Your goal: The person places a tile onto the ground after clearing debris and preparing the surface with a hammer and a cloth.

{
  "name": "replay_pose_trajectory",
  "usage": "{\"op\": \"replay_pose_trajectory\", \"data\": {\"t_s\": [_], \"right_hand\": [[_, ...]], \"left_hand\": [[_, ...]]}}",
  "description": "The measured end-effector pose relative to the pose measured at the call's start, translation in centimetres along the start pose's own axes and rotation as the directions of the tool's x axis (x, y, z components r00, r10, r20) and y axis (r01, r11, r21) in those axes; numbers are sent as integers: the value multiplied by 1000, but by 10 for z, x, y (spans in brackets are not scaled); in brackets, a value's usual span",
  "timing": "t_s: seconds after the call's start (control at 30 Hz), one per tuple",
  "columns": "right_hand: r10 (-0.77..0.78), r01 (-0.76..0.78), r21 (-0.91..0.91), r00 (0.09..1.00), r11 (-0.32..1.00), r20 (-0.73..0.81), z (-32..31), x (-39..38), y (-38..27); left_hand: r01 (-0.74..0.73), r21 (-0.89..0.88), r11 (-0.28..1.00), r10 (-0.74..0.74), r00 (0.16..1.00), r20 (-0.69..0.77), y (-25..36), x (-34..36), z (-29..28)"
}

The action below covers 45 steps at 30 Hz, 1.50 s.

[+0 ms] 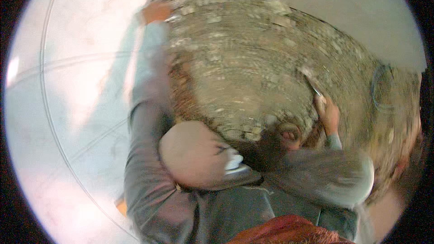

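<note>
My left hand [155,11] reaches to the upper edge of the rubble-strewn ground [235,58], beside the pale wall panel [77,27]. It is smeared by motion, and a small light shape at its fingers is unclear. My right hand [327,110] is wrapped round a trowel [311,83] at the right, its pale blade pointing up-left over the rough ground. My bent knee [194,153] is below centre, and what looks like a bare foot [289,134] shows left of my right hand.
A grey surface [334,4] borders the rubble along the top. At the right lies a loop of thin blue cord or hose [375,92]. Reddish-brown loose soil [185,90] shows beside my left arm. A red cloth [285,230] is at the bottom edge.
</note>
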State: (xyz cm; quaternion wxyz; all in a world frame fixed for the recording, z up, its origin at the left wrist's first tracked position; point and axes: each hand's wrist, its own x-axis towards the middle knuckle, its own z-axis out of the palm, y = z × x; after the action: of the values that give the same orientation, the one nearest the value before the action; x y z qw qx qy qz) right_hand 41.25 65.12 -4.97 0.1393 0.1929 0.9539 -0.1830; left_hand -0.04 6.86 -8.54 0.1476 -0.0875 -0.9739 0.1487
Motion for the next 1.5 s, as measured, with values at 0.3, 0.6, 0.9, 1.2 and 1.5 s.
{"op": "replay_pose_trajectory", "data": {"t_s": [0.3,0.6,0.9,1.2,1.5], "right_hand": [[-31,33,-50,999,998,38,-20,6,-18],[-127,124,-59,991,991,-51,-11,5,-20],[-363,366,34,930,930,-59,-45,26,-25],[119,-156,-128,960,980,-255,-118,98,154],[-89,28,-174,932,984,-351,-107,95,88]], "left_hand": [[-310,151,939,307,951,46,-26,-25,48],[-204,-105,973,228,911,345,-59,8,83],[-104,67,992,82,959,273,-51,-3,88],[-86,-172,981,106,988,112,85,-160,-62],[36,-409,912,30,987,155,103,-183,-79]]}}
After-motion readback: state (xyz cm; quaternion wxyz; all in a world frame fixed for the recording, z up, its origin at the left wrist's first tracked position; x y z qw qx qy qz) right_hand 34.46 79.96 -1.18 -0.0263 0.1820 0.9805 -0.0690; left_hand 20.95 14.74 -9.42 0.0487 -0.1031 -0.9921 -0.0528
